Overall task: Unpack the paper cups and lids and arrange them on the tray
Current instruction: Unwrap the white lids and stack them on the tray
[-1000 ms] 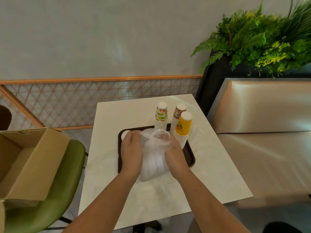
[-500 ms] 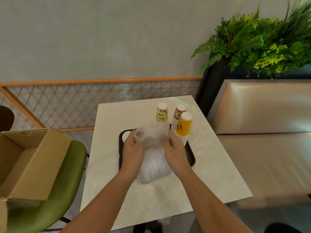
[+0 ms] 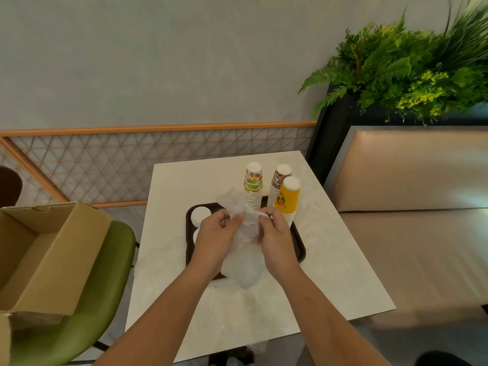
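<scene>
A clear plastic bag (image 3: 244,265) holding what look like white lids hangs above the dark tray (image 3: 299,249). My left hand (image 3: 215,237) and my right hand (image 3: 276,237) both pinch the bag's crumpled neck from either side. Three stacks of upturned paper cups stand at the tray's far right: a green patterned stack (image 3: 253,187), a brown patterned stack (image 3: 279,184) and a yellow stack (image 3: 288,198). White lids (image 3: 200,215) lie in the tray's far left corner, partly hidden by my left hand.
The tray sits on a white square table (image 3: 330,281). An open cardboard box (image 3: 39,257) rests on a green chair (image 3: 87,323) to the left. A beige bench (image 3: 412,233) is on the right, with a planter (image 3: 401,67) behind it. Loose clear plastic (image 3: 158,260) lies at the table's left edge.
Both hands moved from the bag's sides up to its neck and now pinch it there. The top of the bag has been pulled up and bunched.
</scene>
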`<state>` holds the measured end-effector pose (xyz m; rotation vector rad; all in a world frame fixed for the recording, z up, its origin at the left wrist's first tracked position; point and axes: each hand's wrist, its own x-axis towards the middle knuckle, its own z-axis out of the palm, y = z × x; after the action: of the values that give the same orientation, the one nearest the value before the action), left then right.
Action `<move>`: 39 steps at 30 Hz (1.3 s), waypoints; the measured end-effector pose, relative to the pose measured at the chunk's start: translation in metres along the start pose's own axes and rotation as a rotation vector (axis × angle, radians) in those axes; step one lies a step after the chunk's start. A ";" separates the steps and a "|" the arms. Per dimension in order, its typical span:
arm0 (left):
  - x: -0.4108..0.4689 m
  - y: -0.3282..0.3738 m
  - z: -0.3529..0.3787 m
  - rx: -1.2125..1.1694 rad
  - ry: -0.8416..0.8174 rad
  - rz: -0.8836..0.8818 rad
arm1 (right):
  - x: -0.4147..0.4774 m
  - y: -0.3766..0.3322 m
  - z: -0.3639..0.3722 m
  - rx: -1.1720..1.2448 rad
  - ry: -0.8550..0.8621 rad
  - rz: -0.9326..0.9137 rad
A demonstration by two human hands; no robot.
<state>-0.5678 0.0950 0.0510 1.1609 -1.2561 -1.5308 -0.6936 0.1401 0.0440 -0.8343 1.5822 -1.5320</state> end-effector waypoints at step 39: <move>0.020 0.041 -0.014 -0.012 -0.338 -0.376 | 0.037 -0.026 -0.037 -0.485 -0.061 -0.127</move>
<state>-0.5570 0.0662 0.0877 1.2141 -1.2899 -2.0792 -0.7451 0.1245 0.0662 -1.2536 1.9172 -1.2032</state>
